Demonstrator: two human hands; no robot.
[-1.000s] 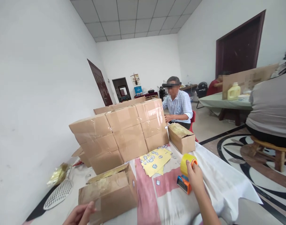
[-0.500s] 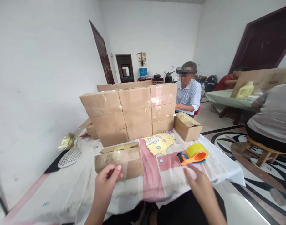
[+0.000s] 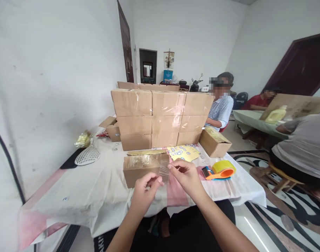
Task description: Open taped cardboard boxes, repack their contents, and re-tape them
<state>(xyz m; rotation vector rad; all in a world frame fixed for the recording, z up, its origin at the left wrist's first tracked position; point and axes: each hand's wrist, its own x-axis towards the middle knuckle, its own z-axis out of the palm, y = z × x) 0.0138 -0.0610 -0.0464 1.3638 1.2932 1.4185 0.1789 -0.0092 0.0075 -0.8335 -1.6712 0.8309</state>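
A strip of clear tape (image 3: 164, 170) stretches between my two hands. One end is pinched in my left hand (image 3: 147, 187), thumb against fingers. My right hand (image 3: 185, 175) pinches the other end, close to the box's right side. Just beyond them a small cardboard box (image 3: 140, 174) rests on the table, its top seam partly raised and brown tape along it. To the right of my right hand lies an orange tape dispenser (image 3: 223, 172) with a yellow roll.
Stacked cardboard boxes (image 3: 164, 119) form a wall behind. Yellow sheets with small stickers (image 3: 185, 154) lie before it, another box (image 3: 215, 141) at right. A white mesh fly swatter (image 3: 88, 155) lies left on the tablecloth (image 3: 102, 189). A person (image 3: 221, 105) sits behind the boxes; others sit farther right.
My right hand has moved left, away from the tape dispenser, to the strip beside the box. The camera view has shifted, and my left hand is nearer the box's right side.
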